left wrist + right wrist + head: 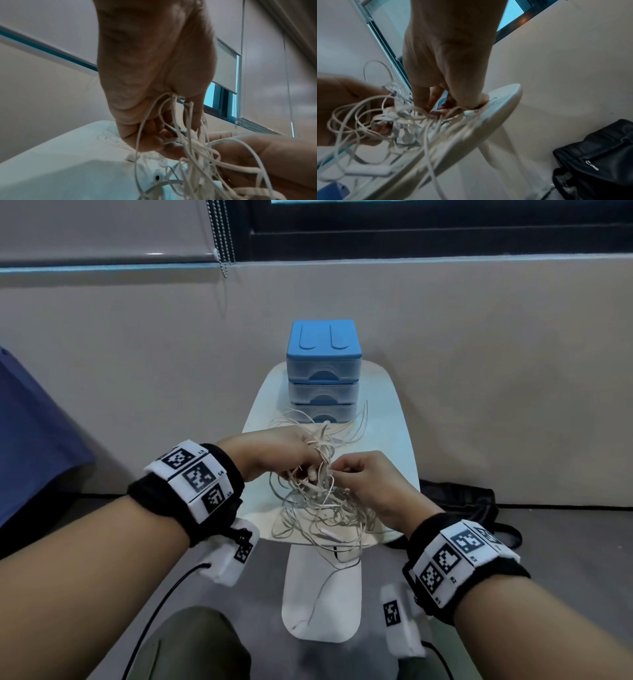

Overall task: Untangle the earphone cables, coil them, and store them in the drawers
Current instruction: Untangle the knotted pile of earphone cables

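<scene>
A tangle of white earphone cables (318, 508) lies on a small white table (387, 446), with one strand hanging over the near edge. My left hand (284, 453) grips a bunch of the cables (173, 121) and lifts it above the table. My right hand (363, 477) pinches a strand at the knot (426, 115), just right of the left hand. A blue set of three drawers (323, 371), all closed, stands at the table's far end. Loose earbuds (132, 157) lie under the left hand.
A black bag (469, 501) lies on the floor to the right of the table, against the beige wall. A blue cloth surface (30, 446) is at the far left. My knee (191, 645) is below, near the table's base (322, 601).
</scene>
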Motion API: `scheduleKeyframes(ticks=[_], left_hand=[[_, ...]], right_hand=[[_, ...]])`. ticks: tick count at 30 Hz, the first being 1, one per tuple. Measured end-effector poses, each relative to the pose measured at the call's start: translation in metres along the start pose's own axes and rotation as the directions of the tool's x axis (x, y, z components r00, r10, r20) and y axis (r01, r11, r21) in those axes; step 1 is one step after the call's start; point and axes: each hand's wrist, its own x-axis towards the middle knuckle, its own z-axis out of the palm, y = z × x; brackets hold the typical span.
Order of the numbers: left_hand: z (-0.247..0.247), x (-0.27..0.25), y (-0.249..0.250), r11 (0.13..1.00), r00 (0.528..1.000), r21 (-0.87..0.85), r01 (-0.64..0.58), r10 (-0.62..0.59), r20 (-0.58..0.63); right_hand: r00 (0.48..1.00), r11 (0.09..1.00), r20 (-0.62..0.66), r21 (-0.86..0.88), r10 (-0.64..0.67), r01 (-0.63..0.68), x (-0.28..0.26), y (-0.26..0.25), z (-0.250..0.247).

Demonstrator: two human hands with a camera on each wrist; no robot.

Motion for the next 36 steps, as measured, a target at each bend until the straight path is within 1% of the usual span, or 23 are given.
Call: scheduleKeyframes(ticks=[2,4,5,6,7,8,9,10,11,13,16,19,21,23,24,26,27,28,29,31,32,34,36], left_hand=[[-0.001,-0.002,0.002,0.999,1.000,-0.034,0.020,-0.020,-0.015],[0.000,-0.005,0.004,0.995,0.998,-0.080,0.055,-0.057,-0.026],[0.000,-0.006,0.005,0.991,0.997,-0.112,0.075,-0.078,-0.028],[0.000,-0.007,0.005,0.986,0.995,-0.142,0.091,-0.096,-0.029],[0.000,-0.009,0.006,0.981,0.994,-0.165,0.099,-0.106,-0.031],[0.000,-0.009,0.007,0.978,0.994,-0.182,0.099,-0.106,-0.032],[0.000,-0.009,0.007,0.977,0.994,-0.193,0.091,-0.099,-0.036],[0.000,-0.010,0.008,0.977,0.996,-0.199,0.077,-0.086,-0.037],[0.000,-0.012,0.010,0.976,0.997,-0.208,0.059,-0.068,-0.036],[-0.001,-0.015,0.012,0.965,0.998,-0.260,0.034,-0.047,-0.044],[-0.001,-0.018,0.015,0.933,0.992,-0.356,0.050,-0.088,-0.092],[-0.001,-0.018,0.015,0.922,0.987,-0.384,0.054,-0.107,-0.118],[-0.002,-0.018,0.014,0.911,0.984,-0.409,0.042,-0.109,-0.140],[-0.004,-0.020,0.014,0.884,0.982,-0.466,0.031,-0.114,-0.152],[-0.005,-0.022,0.015,0.849,0.986,-0.529,0.011,-0.098,-0.136],[-0.008,-0.028,0.014,0.700,0.995,-0.712,-0.055,-0.020,-0.096],[-0.008,-0.030,0.012,0.621,0.994,-0.777,-0.101,0.031,-0.104],[-0.007,-0.032,0.011,0.580,0.988,-0.800,-0.151,0.075,-0.133],[-0.006,-0.033,0.009,0.583,0.980,-0.787,-0.200,0.110,-0.168],[0.000,-0.035,0.005,0.663,0.956,-0.690,-0.291,0.169,-0.240],[0.003,-0.035,0.004,0.696,0.939,-0.634,-0.338,0.200,-0.282],[0.010,-0.034,0.001,0.747,0.895,-0.506,-0.431,0.282,-0.347],[0.017,-0.034,0.004,0.778,0.853,-0.388,-0.494,0.347,-0.389]], right_hand=[[1.000,0.999,0.012,0.031,0.011,-0.012,-0.001,-0.003,-0.004],[0.998,1.000,-0.061,-0.011,-0.007,0.007,-0.002,-0.008,-0.009],[0.987,0.994,-0.146,-0.099,-0.066,0.052,-0.005,-0.012,-0.011],[0.958,0.970,-0.235,-0.213,-0.166,0.116,-0.009,-0.017,-0.011],[0.910,0.930,-0.293,-0.310,-0.293,0.199,-0.016,-0.025,-0.008],[0.859,0.880,-0.298,-0.372,-0.416,0.297,-0.024,-0.033,-0.002],[0.820,0.819,-0.242,-0.417,-0.518,0.394,-0.033,-0.042,0.005],[0.799,0.759,-0.144,-0.448,-0.584,0.473,-0.042,-0.052,0.013],[0.799,0.716,-0.038,-0.472,-0.600,0.515,-0.048,-0.057,0.020],[0.822,0.654,0.122,-0.546,-0.557,0.524,-0.051,-0.062,0.031],[0.831,0.542,0.188,-0.679,-0.524,0.495,-0.046,-0.061,0.036],[0.805,0.409,0.191,-0.781,-0.562,0.472,-0.044,-0.062,0.039],[0.782,0.359,0.186,-0.809,-0.595,0.465,-0.044,-0.064,0.039],[0.781,0.387,0.162,-0.796,-0.603,0.464,-0.044,-0.066,0.035],[0.788,0.419,0.140,-0.784,-0.599,0.458,-0.043,-0.067,0.032],[0.818,0.518,0.063,-0.746,-0.572,0.419,-0.040,-0.069,0.025],[0.841,0.589,0.010,-0.710,-0.541,0.387,-0.039,-0.071,0.022],[0.865,0.664,-0.045,-0.661,-0.500,0.350,-0.038,-0.074,0.019],[0.886,0.735,-0.094,-0.601,-0.454,0.313,-0.036,-0.078,0.016],[0.921,0.865,-0.177,-0.440,-0.346,0.241,-0.032,-0.090,0.011],[0.934,0.911,-0.203,-0.354,-0.295,0.211,-0.030,-0.098,0.008],[0.960,0.964,-0.205,-0.225,-0.190,0.143,-0.028,-0.115,0.005],[0.979,0.981,-0.177,-0.180,-0.099,0.067,-0.027,-0.132,0.004]])
